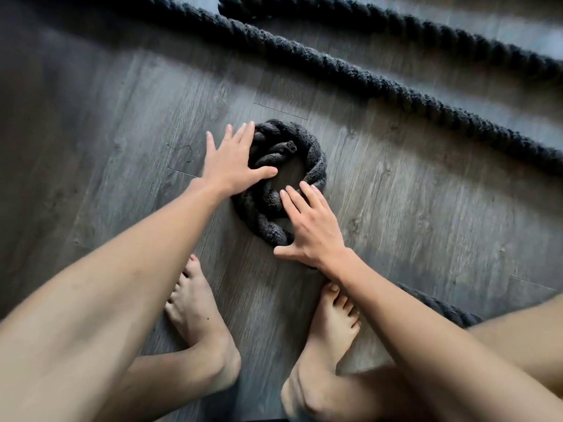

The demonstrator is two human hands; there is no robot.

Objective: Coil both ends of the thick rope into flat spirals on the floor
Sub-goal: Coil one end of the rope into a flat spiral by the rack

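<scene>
On grey plank floor (426,208), rope coil (316,159): left hand (231,166), right hand (313,226) press it, fingers straight, spread

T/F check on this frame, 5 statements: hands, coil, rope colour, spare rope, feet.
1. The left hand and right hand both touch the coil. True.
2. The coil has several tight turns. False: about one loose loop, with floor showing inside it.
3. The rope is white. False: dark grey.
4. Stretches of rope lie uncoiled beyond the coil. True.
5. The feet are in shoes. False: bare.
</scene>
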